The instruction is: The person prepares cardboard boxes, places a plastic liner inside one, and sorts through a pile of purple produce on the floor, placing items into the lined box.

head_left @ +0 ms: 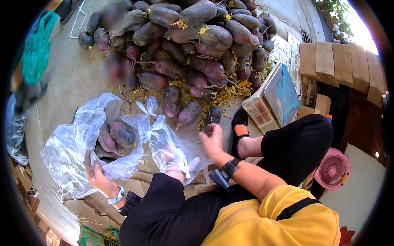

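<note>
My left hand (101, 181) holds the near edge of a large clear plastic bag (74, 135), its fingers on the film. Inside the bag's open mouth lie several dark purple root vegetables (122, 134). To the right, my right hand (212, 140) is raised above the floor with its fingers curled, beside a small dark root vegetable (213, 115); whether it touches that one cannot be told. Two more roots, one of them (171, 101) upright, lie between the bag and the big pile (184, 37). A knotted clear bag (166, 147) covers my foot between the hands.
A weighing scale (271, 98) with a torn blue cover stands right of the pile. Cardboard boxes (341, 63) line the right side, above a pink fan (332, 169). Flattened cardboard (95, 209) lies below me. A person with a green plastic bag (37, 49) is at the far left.
</note>
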Tool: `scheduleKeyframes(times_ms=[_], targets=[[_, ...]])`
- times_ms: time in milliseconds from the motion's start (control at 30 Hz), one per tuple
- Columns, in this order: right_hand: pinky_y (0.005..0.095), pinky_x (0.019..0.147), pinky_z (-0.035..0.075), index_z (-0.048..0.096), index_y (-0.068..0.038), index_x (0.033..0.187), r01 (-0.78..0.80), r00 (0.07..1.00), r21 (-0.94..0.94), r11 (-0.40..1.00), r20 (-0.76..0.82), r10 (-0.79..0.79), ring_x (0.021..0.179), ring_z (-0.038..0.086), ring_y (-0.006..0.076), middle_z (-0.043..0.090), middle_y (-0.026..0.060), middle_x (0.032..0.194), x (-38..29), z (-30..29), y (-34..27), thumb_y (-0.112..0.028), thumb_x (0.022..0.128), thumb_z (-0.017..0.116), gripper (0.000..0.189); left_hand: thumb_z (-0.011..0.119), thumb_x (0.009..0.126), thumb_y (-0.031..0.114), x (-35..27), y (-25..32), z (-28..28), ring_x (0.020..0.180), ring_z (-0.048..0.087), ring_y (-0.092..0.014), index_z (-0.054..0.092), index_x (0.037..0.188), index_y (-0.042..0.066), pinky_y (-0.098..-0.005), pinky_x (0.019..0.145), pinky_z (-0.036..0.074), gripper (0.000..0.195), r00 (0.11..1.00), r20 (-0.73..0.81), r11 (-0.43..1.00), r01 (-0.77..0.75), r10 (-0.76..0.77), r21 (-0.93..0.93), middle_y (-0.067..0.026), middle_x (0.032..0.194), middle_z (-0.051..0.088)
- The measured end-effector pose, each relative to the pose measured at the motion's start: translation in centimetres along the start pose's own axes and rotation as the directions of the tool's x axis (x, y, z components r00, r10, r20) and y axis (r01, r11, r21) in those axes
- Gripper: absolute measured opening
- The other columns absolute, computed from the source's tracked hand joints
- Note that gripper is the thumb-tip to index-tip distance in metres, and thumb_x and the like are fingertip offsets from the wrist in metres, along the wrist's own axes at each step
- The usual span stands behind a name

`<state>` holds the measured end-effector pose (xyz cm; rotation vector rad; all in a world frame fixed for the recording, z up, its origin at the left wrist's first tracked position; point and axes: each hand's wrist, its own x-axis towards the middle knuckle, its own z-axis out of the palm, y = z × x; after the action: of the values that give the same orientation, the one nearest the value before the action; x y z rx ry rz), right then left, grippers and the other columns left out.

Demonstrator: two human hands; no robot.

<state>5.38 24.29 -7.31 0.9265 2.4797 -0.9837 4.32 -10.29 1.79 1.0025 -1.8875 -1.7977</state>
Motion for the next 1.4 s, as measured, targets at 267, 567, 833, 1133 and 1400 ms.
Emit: scheduleKeyframes(times_ms=[267,567,833,1133,1400], targets=[[0.0416,0.087,0.046,0.038,0.000,0.130,-0.432,0.897,0.423,0.797,0.295,0.330,0.108,0.052,0.0262,0.048,0.0159,0.120,6.4,-3.7,-0.2,-0.028,0.071,0.078,0.076,0.040,0.082,-0.002,0.2,0.0,0.1,0.114,0.050,-0.020,0.052,0.126,-0.005,-0.0317,0.098,0.037,0.046,0.999,0.049,0.996,-0.023,0.018,0.090,-0.0125,0.129,0.053],[0.0485,0.077,0.052,0.047,-0.010,0.114,-0.710,0.699,0.501,0.494,0.585,0.412,0.089,0.057,0.0210,0.058,0.0051,0.103,7.1,-3.5,0.4,-0.021,0.082,0.069,0.040,0.041,0.083,-0.002,0.1,0.3,0.6,0.110,0.051,-0.017,0.054,0.123,-0.006,-0.0281,0.095,0.036,0.043,1.000,0.028,0.994,0.008,-0.011,0.108,-0.0118,0.125,0.055],[0.0399,0.082,0.049,0.038,-0.002,0.121,-0.377,0.926,0.588,0.715,0.261,0.273,0.100,0.055,0.0219,0.054,0.0103,0.109,5.7,-2.3,-1.9,-0.016,0.067,0.080,0.071,0.040,0.084,-0.002,0.0,0.2,0.8,0.109,0.051,-0.017,0.054,0.123,-0.006,-0.0279,0.095,0.036,0.042,0.999,0.048,0.997,0.011,-0.015,0.075,-0.0108,0.125,0.055],[0.0362,0.081,0.048,0.046,-0.003,0.121,0.331,0.925,-0.071,0.941,-0.175,-0.338,0.090,0.053,0.0250,0.049,0.0113,0.107,5.6,-1.7,-0.2,-0.015,0.059,0.082,0.073,0.041,0.085,-0.003,0.1,0.0,1.1,0.111,0.050,-0.017,0.053,0.124,-0.005,-0.0294,0.097,0.036,0.042,0.997,0.071,0.997,-0.016,0.011,0.078,-0.0108,0.125,0.055],[0.0312,0.079,0.049,0.048,0.001,0.116,0.036,0.996,0.328,0.944,0.061,-0.059,0.089,0.055,0.0203,0.053,0.0115,0.103,4.9,-1.7,0.8,-0.018,0.061,0.083,0.068,0.041,0.084,-0.003,0.1,0.0,1.3,0.113,0.049,-0.017,0.054,0.124,-0.004,-0.0298,0.098,0.034,0.042,0.997,0.072,0.996,-0.005,-0.002,0.092,-0.0103,0.126,0.055]])
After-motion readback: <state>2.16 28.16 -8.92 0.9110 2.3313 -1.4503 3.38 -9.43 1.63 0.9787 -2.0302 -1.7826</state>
